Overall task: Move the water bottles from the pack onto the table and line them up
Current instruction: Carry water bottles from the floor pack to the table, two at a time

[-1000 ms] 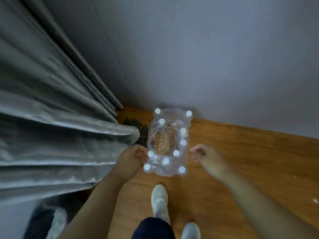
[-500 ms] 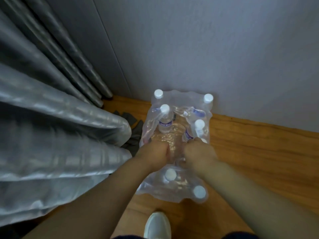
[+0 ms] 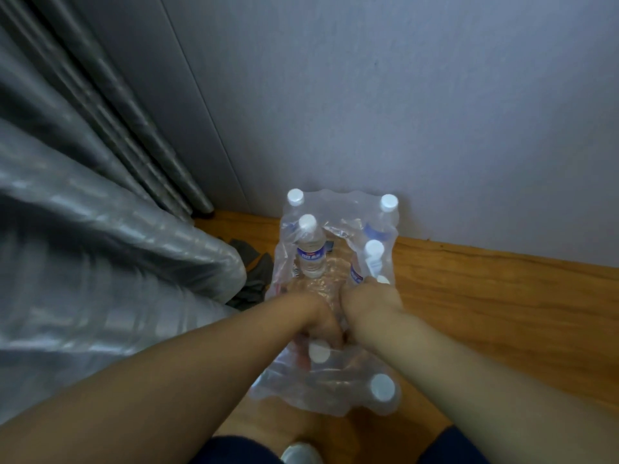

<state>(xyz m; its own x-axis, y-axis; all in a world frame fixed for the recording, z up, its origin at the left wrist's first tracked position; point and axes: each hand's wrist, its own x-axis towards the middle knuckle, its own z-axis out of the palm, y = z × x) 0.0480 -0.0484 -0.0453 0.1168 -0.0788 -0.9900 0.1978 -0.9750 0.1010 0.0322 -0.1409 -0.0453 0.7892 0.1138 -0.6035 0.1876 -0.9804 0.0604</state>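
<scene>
Both hands are deep in the middle of the pack [image 3: 330, 296], in the lower centre of the frame. The left hand [image 3: 316, 324] has its fingers curled down into the torn plastic wrap, just above a white cap [image 3: 319, 352], and the right hand [image 3: 370, 301] is curled in the same way close beside it; whether each grip closes on a bottle neck or only on the film, I cannot tell, because the fingertips are hidden under the plastic. The pack stands on the wooden floor [image 3: 485, 296], with its far end against the grey wall [image 3: 402, 112]. Around the hands several water bottles stand upright in the wrap: one with a blue label [image 3: 311, 252] left of centre, one to the right [image 3: 374, 257], two more at the far corners, and one near the bottom edge [image 3: 382, 387]. A grey curtain [image 3: 100, 262] fills the left side of the frame. No table is visible here. I think the full bottles are rather heavy and their walls are thin and give under pressure, while the film is soft, slippery and tears easily. So the safest place to hold is probably the stiff neck under the cap, or around the body at the label, not the wrap itself.
</scene>
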